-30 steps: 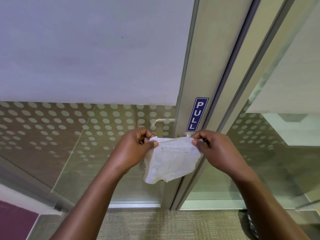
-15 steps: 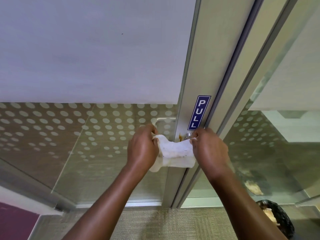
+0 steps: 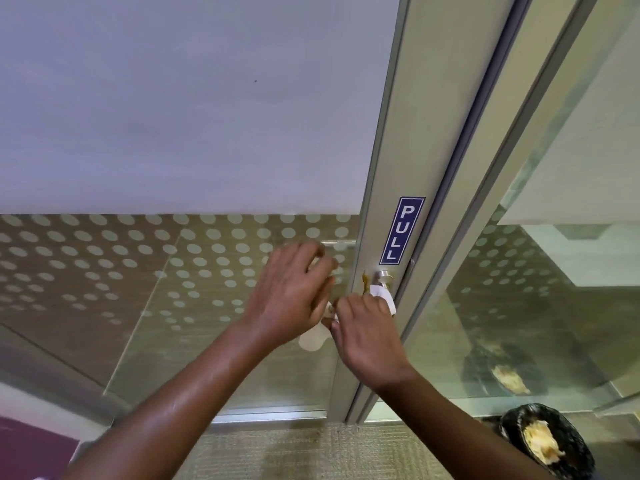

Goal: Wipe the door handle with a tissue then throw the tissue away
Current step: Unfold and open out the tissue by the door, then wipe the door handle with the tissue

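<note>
Close to the camera, two bare arms reach forward to a door. The left hand (image 3: 294, 292) has its fingers curled, and they look blurry. White paper peeks out under its palm, so it seems to hold the tissue (image 3: 313, 339) from the left side. The right hand (image 3: 367, 337) sits just beside it. Its fingers are bent and pinch the tissue, pressing it against the door handle (image 3: 383, 277).

The tissue is thin, soft and crumpled. One rounded flap hangs down between the two hands, and another white bit is bunched right under the handle's end. The handle is smooth, shiny metal with a round stub where it joins the door. A yellow-brown smear (image 3: 364, 283) sticks to the frame just left of that stub.

The door frame (image 3: 391, 140) is a long flat strip of dull grey metal. A tall blue sticker (image 3: 401, 230) sits on it just above the handle, with PULL in white letters.

Low down lies rough, woven beige carpet (image 3: 294, 452). A round bin (image 3: 512, 424) with a shiny, wrinkly black bag stands at the bottom right, near the door, with scrunched pale paper inside.

Left of the frame, the glass (image 3: 207, 265) is covered in rows of pale round dots, and above them it turns smooth and milky white. A second handle (image 3: 337, 242) shows faintly through the glass.
</note>
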The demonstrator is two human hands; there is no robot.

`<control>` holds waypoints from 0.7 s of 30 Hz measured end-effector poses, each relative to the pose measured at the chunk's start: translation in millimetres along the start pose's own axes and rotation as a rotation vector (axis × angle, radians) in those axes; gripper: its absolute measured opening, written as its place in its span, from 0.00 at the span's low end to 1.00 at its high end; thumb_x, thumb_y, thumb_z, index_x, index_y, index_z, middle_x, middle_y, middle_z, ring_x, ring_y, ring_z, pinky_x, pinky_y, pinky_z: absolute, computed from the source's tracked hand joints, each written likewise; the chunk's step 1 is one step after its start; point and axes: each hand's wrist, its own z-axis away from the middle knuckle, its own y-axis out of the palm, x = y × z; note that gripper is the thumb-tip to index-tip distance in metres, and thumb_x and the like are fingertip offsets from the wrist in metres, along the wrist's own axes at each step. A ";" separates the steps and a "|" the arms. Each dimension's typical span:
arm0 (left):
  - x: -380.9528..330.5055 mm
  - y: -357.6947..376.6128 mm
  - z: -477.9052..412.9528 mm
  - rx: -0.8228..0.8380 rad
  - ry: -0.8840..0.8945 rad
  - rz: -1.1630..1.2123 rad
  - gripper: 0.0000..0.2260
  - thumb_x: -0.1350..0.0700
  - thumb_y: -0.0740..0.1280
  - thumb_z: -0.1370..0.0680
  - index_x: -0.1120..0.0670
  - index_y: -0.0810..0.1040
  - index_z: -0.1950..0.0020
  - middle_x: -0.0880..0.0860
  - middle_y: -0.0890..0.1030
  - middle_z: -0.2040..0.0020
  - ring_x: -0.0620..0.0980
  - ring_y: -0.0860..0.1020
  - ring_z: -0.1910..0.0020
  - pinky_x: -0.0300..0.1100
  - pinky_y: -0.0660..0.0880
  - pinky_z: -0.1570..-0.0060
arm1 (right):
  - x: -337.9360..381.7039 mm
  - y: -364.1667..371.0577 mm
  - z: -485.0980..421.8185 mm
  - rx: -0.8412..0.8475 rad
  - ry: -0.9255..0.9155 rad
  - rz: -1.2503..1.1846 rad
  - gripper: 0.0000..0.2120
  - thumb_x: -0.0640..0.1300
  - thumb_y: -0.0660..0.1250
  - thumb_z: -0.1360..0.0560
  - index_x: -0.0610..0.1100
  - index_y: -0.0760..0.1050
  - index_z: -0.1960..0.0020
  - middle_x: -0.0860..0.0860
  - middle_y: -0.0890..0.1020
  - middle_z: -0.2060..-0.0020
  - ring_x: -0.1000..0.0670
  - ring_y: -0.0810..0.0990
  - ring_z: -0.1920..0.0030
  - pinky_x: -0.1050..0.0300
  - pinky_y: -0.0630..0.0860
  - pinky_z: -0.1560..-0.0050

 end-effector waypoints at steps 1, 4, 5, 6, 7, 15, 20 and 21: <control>4.6 -1.8 -6.7 0.000 0.079 -0.052 0.10 0.58 0.72 0.23 0.60 0.81 0.43 0.61 0.80 0.43 0.61 0.77 0.47 0.54 0.72 0.49 | 4.1 0.3 -4.7 0.026 0.006 0.033 0.14 0.53 0.56 0.20 0.45 0.76 0.49 0.46 0.78 0.56 0.44 0.75 0.55 0.48 0.70 0.50; 17.7 -5.7 -31.0 -0.020 0.282 -0.188 0.16 0.56 0.72 0.22 0.59 0.79 0.35 0.65 0.77 0.30 0.63 0.70 0.30 0.57 0.65 0.32 | 20.4 -1.3 -18.4 0.090 0.040 0.108 0.18 0.55 0.53 0.19 0.45 0.77 0.51 0.45 0.80 0.59 0.42 0.78 0.58 0.46 0.70 0.53; 20.8 -6.6 -40.6 -0.036 0.352 -0.224 0.19 0.56 0.71 0.21 0.58 0.78 0.32 0.65 0.74 0.26 0.62 0.67 0.26 0.58 0.63 0.27 | 27.4 -1.9 -23.2 0.108 0.067 0.122 0.19 0.54 0.52 0.19 0.45 0.77 0.51 0.45 0.81 0.59 0.41 0.78 0.57 0.47 0.69 0.53; 22.7 -7.3 -50.9 -0.051 0.420 -0.257 0.20 0.56 0.69 0.20 0.58 0.76 0.28 0.65 0.71 0.23 0.62 0.66 0.23 0.59 0.61 0.24 | 34.4 -2.0 -28.7 0.126 0.105 0.129 0.20 0.54 0.50 0.18 0.44 0.78 0.50 0.44 0.83 0.58 0.41 0.80 0.56 0.47 0.69 0.53; 23.1 -7.3 -61.6 -0.054 0.484 -0.289 0.22 0.55 0.66 0.19 0.58 0.74 0.25 0.64 0.68 0.21 0.62 0.64 0.20 0.59 0.59 0.22 | 40.3 -0.5 -34.8 0.137 0.149 0.127 0.22 0.54 0.49 0.17 0.44 0.78 0.49 0.44 0.84 0.58 0.41 0.81 0.56 0.48 0.68 0.53; 32.5 -3.3 -105.1 -0.008 0.733 -0.471 0.25 0.53 0.56 0.15 0.60 0.62 0.18 0.61 0.59 0.17 0.61 0.57 0.17 0.58 0.53 0.18 | 7.2 -5.3 -21.3 -0.013 -0.075 -0.032 0.16 0.55 0.60 0.19 0.43 0.78 0.49 0.46 0.83 0.62 0.42 0.81 0.63 0.51 0.71 0.62; 35.5 -0.5 -105.7 -0.025 0.758 -0.489 0.25 0.53 0.56 0.14 0.60 0.63 0.18 0.62 0.59 0.17 0.62 0.57 0.17 0.58 0.52 0.18 | -12.8 -2.5 -8.9 -0.029 -0.135 0.048 0.14 0.54 0.62 0.20 0.44 0.77 0.53 0.47 0.81 0.62 0.43 0.78 0.64 0.50 0.71 0.61; 35.3 0.0 -105.6 -0.036 0.757 -0.491 0.25 0.53 0.56 0.14 0.60 0.64 0.18 0.62 0.60 0.17 0.62 0.57 0.17 0.58 0.52 0.18 | -0.6 -1.2 -12.3 -0.031 -0.086 0.064 0.15 0.55 0.61 0.20 0.44 0.77 0.52 0.47 0.81 0.62 0.43 0.78 0.63 0.50 0.72 0.60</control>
